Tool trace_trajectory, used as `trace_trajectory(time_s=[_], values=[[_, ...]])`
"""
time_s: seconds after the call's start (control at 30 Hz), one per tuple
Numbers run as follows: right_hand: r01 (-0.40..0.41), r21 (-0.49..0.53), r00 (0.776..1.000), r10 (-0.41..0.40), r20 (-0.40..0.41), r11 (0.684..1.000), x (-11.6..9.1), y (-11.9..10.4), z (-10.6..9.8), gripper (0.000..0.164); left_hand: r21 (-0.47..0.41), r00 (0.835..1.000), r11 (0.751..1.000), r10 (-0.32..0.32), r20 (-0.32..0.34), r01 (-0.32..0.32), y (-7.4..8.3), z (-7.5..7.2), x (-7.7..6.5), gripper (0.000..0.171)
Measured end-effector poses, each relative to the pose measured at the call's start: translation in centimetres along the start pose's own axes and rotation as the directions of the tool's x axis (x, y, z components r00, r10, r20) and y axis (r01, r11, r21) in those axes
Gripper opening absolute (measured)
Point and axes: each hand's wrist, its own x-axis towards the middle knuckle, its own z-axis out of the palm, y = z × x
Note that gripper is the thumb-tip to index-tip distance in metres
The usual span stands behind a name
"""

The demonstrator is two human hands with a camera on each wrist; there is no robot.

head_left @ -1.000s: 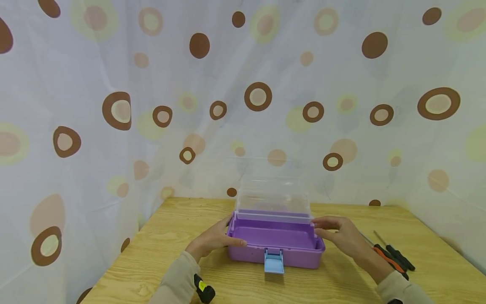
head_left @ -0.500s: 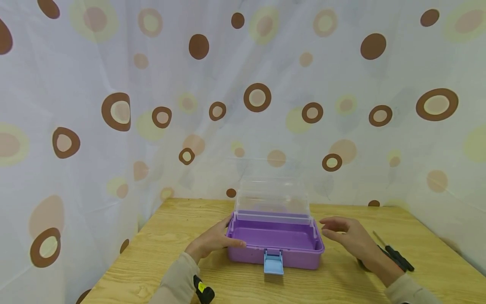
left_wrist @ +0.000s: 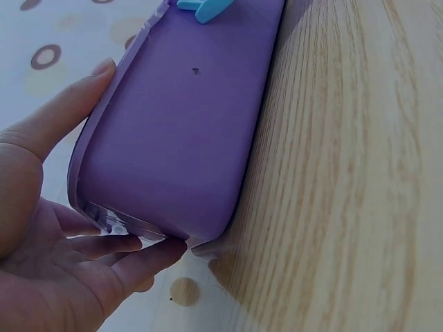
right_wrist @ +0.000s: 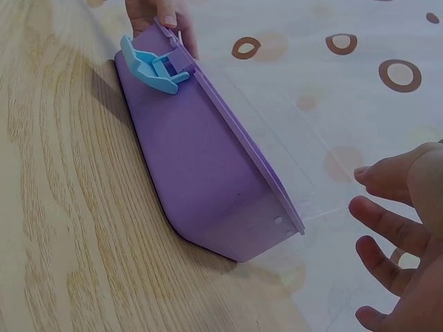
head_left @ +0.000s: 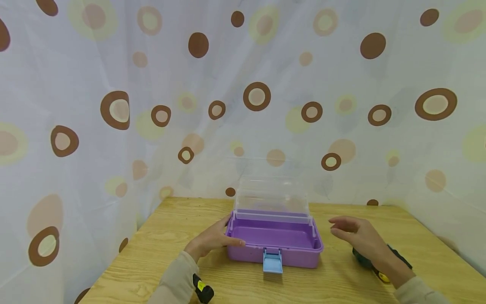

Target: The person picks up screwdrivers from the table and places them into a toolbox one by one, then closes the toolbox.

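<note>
A purple plastic storage box [head_left: 273,256] stands on the wooden table, its clear lid [head_left: 271,194] raised at the back. Its light blue latch [head_left: 272,264] hangs down in front, and the inside shows no contents. My left hand [head_left: 212,239] holds the box's left front corner. The thumb lies over the front rim while the other fingers touch the left end, as the left wrist view shows. To the right of the box, my right hand [head_left: 362,238] is in the air, apart from it. Its fingers are loosely bent with nothing between them, seen also in the right wrist view.
Behind my right forearm lie a dark handle [head_left: 401,256], a dark green object [head_left: 360,258] and something yellow and black [head_left: 382,277], partly hidden. A black thing with a yellow mark [head_left: 203,290] is at my left sleeve. A spotted curtain [head_left: 243,63] stands behind the table [head_left: 152,253].
My right hand has let go of the box's right rim and moved away to the right, covering more of the tools. The left hand and the box have stayed in place.
</note>
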Motion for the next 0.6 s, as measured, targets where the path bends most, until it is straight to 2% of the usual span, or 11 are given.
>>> trace_trajectory(time_s=[0.6], values=[[-0.005, -0.012, 0.999, 0.004, -0.035, 1.0, -1.2, 2.0, -1.5, 0.054, 0.011, 1.0, 1.0, -0.013, -0.011, 0.013, 0.0, 0.0, -0.1, 0.111]])
